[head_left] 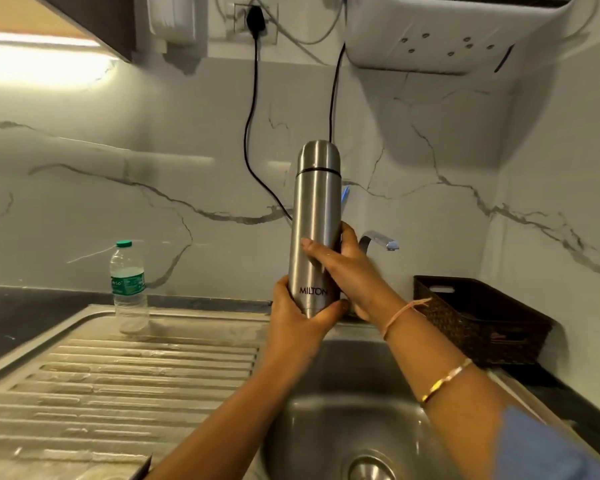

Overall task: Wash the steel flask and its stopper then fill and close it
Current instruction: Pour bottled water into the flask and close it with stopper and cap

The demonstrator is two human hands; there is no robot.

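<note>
- Marble-walled kitchen, steel sink (326, 393) at lower centre of frame.
- Steel flask (317, 202) upright at frame centre, above the basin, cap (320, 155) on.
- Left hand (295, 317) curled round its base; right hand (347, 268) wrapped round mid-body.
- Risk: smooth steel slips once wet and drops into the sink during unscrewing.
- Readable: "MILTON" near the base.

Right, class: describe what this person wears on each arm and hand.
The right arm carries a thin pink thread round the wrist, a slim gold bangle further up, and a blue sleeve near the elbow. The left arm shows no jewellery or sleeve in view.
</note>
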